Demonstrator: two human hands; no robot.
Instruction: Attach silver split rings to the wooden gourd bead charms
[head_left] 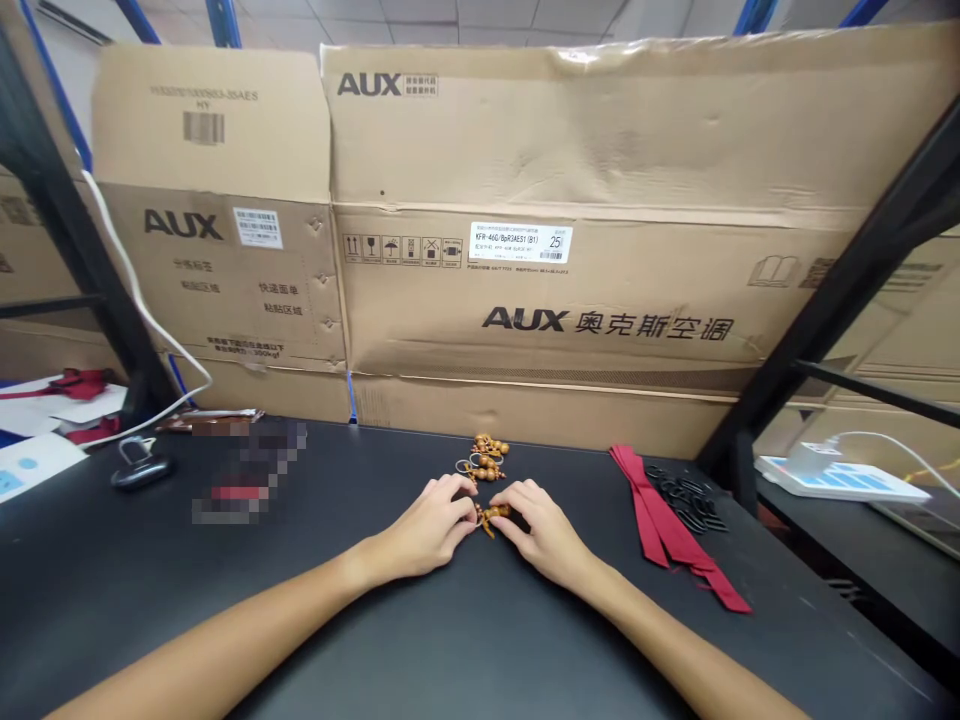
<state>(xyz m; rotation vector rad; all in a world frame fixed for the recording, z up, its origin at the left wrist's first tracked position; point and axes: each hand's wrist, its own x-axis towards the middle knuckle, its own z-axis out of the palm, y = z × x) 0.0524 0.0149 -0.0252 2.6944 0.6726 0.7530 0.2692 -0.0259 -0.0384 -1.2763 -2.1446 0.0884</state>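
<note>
Both my hands rest on a black table (480,620) and meet over a small brown wooden gourd charm (491,516). My left hand (435,525) has its fingers curled and pinches the charm's left side. My right hand (541,530) is curled too and pinches the charm from the right. Just beyond the hands lies a small pile of more gourd charms with metal rings (484,457).
A bundle of red ribbons (664,520) and a heap of black rings (694,497) lie to the right. Large AUX cardboard boxes (585,250) wall off the back. A dark padlock-like object (140,465) and a white cable (150,330) are at the left.
</note>
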